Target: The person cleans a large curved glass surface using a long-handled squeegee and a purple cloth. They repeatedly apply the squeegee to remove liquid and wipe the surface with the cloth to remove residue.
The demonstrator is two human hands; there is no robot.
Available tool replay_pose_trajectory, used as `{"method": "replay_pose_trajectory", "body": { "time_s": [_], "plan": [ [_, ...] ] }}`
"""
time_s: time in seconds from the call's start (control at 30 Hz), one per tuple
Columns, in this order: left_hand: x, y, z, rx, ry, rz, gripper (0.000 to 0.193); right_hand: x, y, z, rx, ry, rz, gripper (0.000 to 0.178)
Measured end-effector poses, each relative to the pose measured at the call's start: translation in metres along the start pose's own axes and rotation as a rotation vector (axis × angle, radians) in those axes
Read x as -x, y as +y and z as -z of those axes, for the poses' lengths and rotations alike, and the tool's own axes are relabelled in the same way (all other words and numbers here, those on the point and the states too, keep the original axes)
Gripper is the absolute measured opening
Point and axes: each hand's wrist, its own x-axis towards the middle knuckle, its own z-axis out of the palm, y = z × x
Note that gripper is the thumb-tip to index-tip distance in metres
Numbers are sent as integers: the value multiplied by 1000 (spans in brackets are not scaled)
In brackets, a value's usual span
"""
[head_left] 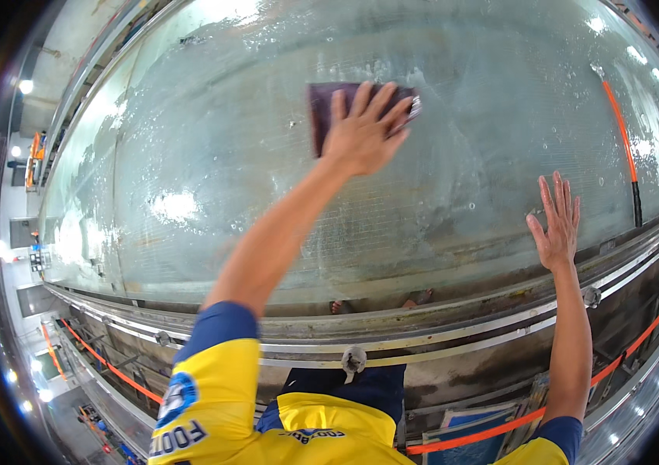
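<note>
Landmark: wet glass panel (213,178), large, curved, foamy.

1. Metal rail (453,341) w/ orange cord, along panel's near edge. Qty 1 seen.
2. R hand (556,225): near panel's lower right edge, fingers spread, palm flat on the glass, holding nothing.
3. L hand (362,128): farther up, mid-panel, fingers splayed, pressing flat on item 4.
4. Dark maroon scrub pad (328,108): qty 1, rectangular, long axis roughly across the panel, sticks out left of and beyond L hand. L hand on it; R well apart, to the right.
5. Orange-and-black pole (621,124): panel's far right. Qty 1.
</note>
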Motion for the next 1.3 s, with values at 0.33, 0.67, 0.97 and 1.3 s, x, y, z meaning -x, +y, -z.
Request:
{"method": "replay_pose_trajectory", "body": {
  "time_s": [0.33, 0.67, 0.97, 1.3],
  "plan": [
    [29, -33, 12, 79, -144, 127, 59, 5, 9, -1, 26, 20, -19, 72],
    [76, -18, 21, 10, -232, -65, 58, 12, 8, -4, 16, 16, -41, 71],
    [77, 19, 35, 105, -386, -362, 57, 13, 16, -8, 6, 21, -62, 71],
    [78, 47, 22, 111, -290, -402, 62, 18, 24, -8, -14, 23, -64, 71]
  ]
}}
